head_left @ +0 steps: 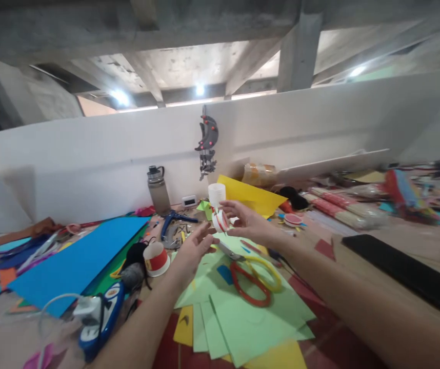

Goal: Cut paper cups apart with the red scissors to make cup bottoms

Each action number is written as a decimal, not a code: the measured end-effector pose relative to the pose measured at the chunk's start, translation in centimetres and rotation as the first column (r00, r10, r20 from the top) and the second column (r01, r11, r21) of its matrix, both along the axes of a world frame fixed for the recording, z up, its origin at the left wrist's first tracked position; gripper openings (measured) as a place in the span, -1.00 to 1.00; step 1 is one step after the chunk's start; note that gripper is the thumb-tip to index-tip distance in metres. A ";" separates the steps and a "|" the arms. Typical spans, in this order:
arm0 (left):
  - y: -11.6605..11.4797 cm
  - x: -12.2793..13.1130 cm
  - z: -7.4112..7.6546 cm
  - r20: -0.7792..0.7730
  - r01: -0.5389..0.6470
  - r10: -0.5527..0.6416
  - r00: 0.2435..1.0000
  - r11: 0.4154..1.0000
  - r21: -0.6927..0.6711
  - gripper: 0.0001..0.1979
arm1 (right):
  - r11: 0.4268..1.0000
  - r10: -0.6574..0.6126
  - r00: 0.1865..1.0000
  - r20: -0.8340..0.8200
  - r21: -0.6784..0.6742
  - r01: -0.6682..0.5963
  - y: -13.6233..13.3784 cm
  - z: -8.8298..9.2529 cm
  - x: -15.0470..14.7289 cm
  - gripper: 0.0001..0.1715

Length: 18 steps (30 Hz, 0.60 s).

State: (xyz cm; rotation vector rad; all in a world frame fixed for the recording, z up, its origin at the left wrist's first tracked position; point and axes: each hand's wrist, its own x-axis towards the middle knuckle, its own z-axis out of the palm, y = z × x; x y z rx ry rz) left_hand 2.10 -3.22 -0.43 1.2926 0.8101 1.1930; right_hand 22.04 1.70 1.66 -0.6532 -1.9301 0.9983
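Observation:
A small white roll with red edging (220,220) is between my two hands, above the pale green paper. My right hand (247,221) has its index finger over the roll and its thumb below, and appears to grip it. My left hand (197,245) is at the roll's lower left, fingers stretched out and apart, holding nothing. Right below the hands, scissors with red and yellow handles (251,287) lie on stacked pale green paper sheets (239,328). Just behind the roll is a white cup (217,193). A red-and-white paper cup (156,259) lies tipped left of my left hand.
At the left are blue card (85,261), a blue-and-white power strip (102,320) and dark yarn. A bottle (158,189) stands by the white partition (89,159), with a blue-handled tool (172,225) nearby. Yellow card (253,197) leans behind; a black slab (404,271) lies right.

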 end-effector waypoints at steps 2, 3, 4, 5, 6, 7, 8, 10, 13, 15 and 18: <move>0.2 -0.4 -0.2 0.021 0.012 -0.013 1.000 0.998 0.064 -0.44 | 0.999 -0.009 1.000 0.028 0.044 0.008 -0.1 -0.4 -1.7 -0.23; 0.3 -0.6 -0.3 0.019 -0.011 0.009 1.000 0.996 0.085 -0.46 | 0.998 -0.021 0.999 0.037 0.065 0.018 -0.2 -0.6 -2.3 -0.23; 0.5 -0.7 -0.5 0.016 -0.039 0.038 0.999 0.995 0.095 -0.48 | 0.996 -0.033 0.999 0.043 0.088 0.030 -0.3 -0.8 -2.6 -0.24; 0.6 -0.8 -0.6 0.014 -0.066 0.065 0.998 0.993 0.100 -0.48 | 0.993 -0.045 0.998 0.051 0.109 0.039 -0.4 -1.1 -2.8 -0.25; 0.7 -0.9 -0.8 0.013 -0.086 0.085 0.996 0.991 0.103 -0.47 | 0.991 -0.057 0.997 0.059 0.125 0.049 -0.6 -1.4 -2.9 -0.26; 0.8 -0.9 -0.9 0.012 -0.098 0.097 0.995 0.989 0.108 -0.46 | 0.989 -0.067 0.995 0.069 0.135 0.057 -0.7 -1.7 -3.0 -0.27; 0.9 -0.8 -1.1 0.012 -0.105 0.104 0.994 0.988 0.115 -0.44 | 0.988 -0.074 0.995 0.073 0.138 0.063 -0.8 -2.0 -2.9 -0.27; 1.0 -0.8 -1.3 -0.002 -0.115 0.117 0.993 0.985 0.129 -0.41 | 0.991 -0.075 0.995 0.063 0.120 0.067 -0.8 -2.8 -2.9 -0.27; 0.9 -0.6 -1.4 -0.075 -0.140 0.153 0.985 0.977 0.159 -0.40 | 0.994 -0.076 0.997 0.019 0.077 0.074 -0.7 -3.9 -2.8 -0.29; 0.7 -0.5 -1.4 -0.129 -0.157 0.182 0.975 0.970 0.188 -0.42 | 0.996 -0.076 0.997 0.005 0.055 0.075 -0.6 -4.4 -2.7 -0.32; 0.6 -0.4 -1.3 -0.176 -0.184 0.220 0.959 0.962 0.202 -0.44 | 0.997 -0.075 0.997 0.012 0.034 0.074 -0.5 -4.7 -2.7 -0.35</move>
